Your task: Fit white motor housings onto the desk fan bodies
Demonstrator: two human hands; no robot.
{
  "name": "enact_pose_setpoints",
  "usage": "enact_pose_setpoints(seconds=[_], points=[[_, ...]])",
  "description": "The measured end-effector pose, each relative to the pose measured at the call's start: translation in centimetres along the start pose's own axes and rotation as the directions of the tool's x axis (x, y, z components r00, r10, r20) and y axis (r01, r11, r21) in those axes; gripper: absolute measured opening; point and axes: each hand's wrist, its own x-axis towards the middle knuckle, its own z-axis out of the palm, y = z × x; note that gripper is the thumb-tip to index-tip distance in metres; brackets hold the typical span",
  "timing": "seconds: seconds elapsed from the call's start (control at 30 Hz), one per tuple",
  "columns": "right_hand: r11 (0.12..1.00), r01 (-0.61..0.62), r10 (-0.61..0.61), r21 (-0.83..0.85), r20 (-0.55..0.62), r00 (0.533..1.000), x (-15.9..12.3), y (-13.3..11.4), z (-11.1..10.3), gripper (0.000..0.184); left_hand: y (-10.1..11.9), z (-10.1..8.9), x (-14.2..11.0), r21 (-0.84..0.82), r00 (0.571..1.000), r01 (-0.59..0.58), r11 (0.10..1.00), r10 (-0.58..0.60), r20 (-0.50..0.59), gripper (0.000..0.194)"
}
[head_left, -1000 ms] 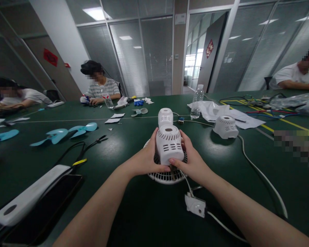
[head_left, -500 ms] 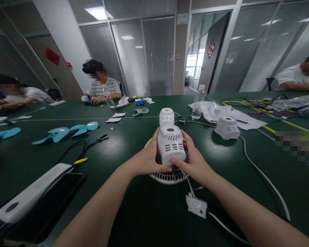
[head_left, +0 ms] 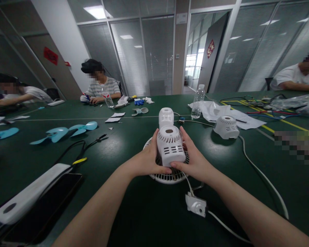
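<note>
Between my two hands is a white plastic fan motor housing [head_left: 171,144] with vent slots and a round hole on top. My left hand [head_left: 150,157] grips its left side, thumb along the lower front edge. From the right, my right hand [head_left: 192,154] closes on it, thumb on the bottom front corner. Under the housing lies a round white fan grille [head_left: 167,178], partly covered by it and my hands. A cable leads from there to a small white plastic part [head_left: 195,205] on the table. Just behind stands another white motor housing [head_left: 166,116].
A third white housing [head_left: 226,127] with a cable sits to the right, near papers and a water bottle [head_left: 197,103]. Blue fan blades [head_left: 58,133], a phone [head_left: 43,206] and a white power bank-like device [head_left: 33,192] lie left. Other people sit around the green table [head_left: 134,212].
The whole view has shifted very slightly. Both hands keep the same hold on the housing, which stays over the grille.
</note>
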Motion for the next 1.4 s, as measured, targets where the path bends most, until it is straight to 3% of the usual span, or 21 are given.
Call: enact_pose_setpoints(seconds=[0.33,0.53,0.77,1.07,1.4], points=[[1.0,-0.003,0.004,-0.027,0.039,0.999,0.1,-0.2,-0.7,0.11,0.3,-0.2,0.2,0.201,0.994,0.021,0.979,-0.042,0.101,0.145],[0.999,0.004,-0.002,-0.05,0.05,0.999,0.1,-0.2,-1.1,0.107,0.7,-0.3,0.2,0.205,0.991,0.043,0.978,-0.067,0.114,0.143],[0.994,0.039,-0.017,-0.102,0.211,0.977,0.0,0.2,-2.5,0.125,0.3,-0.4,0.2,0.185,0.991,0.016,0.983,-0.041,0.129,0.145],[0.999,0.043,-0.033,-0.033,0.269,0.963,0.2,1.1,-3.0,0.117,0.5,-0.4,0.1,0.184,0.991,0.032,0.982,-0.055,0.121,0.144],[0.99,0.046,-0.024,-0.131,0.17,0.985,0.4,1.3,-1.9,0.125,0.1,-0.2,0.3,0.193,0.995,-0.008,0.981,-0.012,0.098,0.144]])
